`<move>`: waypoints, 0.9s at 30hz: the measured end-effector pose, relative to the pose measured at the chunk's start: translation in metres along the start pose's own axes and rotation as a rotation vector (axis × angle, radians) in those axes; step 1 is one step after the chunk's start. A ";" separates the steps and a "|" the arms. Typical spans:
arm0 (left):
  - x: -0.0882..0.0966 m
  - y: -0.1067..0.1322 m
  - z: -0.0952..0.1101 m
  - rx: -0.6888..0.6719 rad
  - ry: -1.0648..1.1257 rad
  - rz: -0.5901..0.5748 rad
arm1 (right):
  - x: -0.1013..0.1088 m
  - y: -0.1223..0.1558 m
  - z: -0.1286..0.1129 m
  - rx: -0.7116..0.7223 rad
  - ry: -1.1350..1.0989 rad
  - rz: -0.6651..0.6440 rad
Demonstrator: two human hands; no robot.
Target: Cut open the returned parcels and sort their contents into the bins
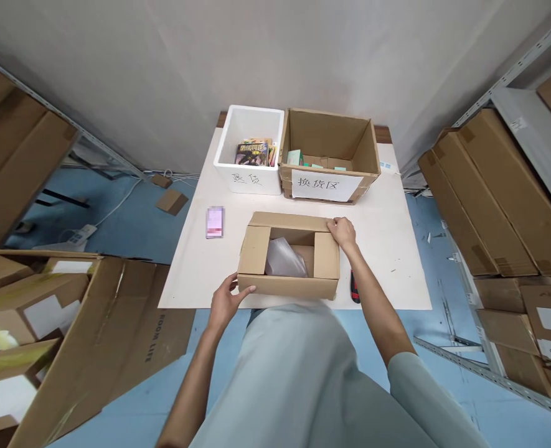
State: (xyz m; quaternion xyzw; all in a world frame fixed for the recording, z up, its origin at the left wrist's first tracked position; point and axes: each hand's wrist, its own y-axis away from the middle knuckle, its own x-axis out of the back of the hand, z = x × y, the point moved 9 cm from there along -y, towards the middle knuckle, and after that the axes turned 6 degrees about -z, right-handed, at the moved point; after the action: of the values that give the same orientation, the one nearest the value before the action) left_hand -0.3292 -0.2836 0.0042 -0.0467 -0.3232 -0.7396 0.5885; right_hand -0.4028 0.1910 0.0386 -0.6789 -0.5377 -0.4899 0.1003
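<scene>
An opened cardboard box (291, 286) sits near the front edge of the white table, its flaps folded outward or lying level around the opening. Inside it lies a greyish translucent plastic-wrapped item (284, 258); what it wraps cannot be made out. My left hand (225, 300) grips the box's near left corner, thumb over the front flap and fingers at the side. At the far right corner, my right hand (343, 233) is closed on the edge of the flap. Beside my right forearm lies a red and black tool (354, 288), partly hidden by the arm.
A white foam bin (249, 179) with colourful booklets stands at the back, next to a labelled cardboard carton (366, 180) holding small boxes. A phone (215, 222) lies on the table (391, 249) at left. Large carton (130, 311) left; shelves with boxes (499, 199) right.
</scene>
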 end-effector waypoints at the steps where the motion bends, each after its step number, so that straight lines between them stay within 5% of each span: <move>1: 0.004 0.000 0.002 -0.020 -0.033 -0.013 | 0.004 0.008 -0.006 0.040 0.019 0.052; 4: 0.018 0.007 0.019 -0.120 -0.174 -0.003 | 0.016 0.045 -0.028 0.217 0.057 0.229; 8: 0.010 0.028 0.084 -0.401 -0.339 0.011 | 0.012 0.114 -0.054 0.449 0.019 0.287; 13: -0.072 0.043 0.163 -0.624 -0.504 -0.297 | -0.055 0.172 -0.083 0.619 0.216 -0.171; 15: -0.104 0.040 0.171 -0.610 -0.614 -0.417 | -0.080 0.182 -0.083 0.573 0.365 -0.317; 17: -0.117 0.033 0.166 -0.551 -0.744 -0.430 | -0.089 0.189 -0.081 0.524 0.448 -0.352; 21: -0.094 0.028 0.147 -0.549 -0.888 -0.290 | -0.070 0.208 -0.080 0.562 0.443 -0.210; 27: -0.008 0.024 0.120 -0.504 -0.819 -0.016 | -0.005 0.216 -0.016 0.460 0.401 -0.013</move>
State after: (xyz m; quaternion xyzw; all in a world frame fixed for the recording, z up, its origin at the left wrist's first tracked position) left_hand -0.3421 -0.2151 0.1052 -0.4731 -0.3394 -0.7202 0.3772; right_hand -0.2326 0.0903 0.1271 -0.5248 -0.6083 -0.4800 0.3523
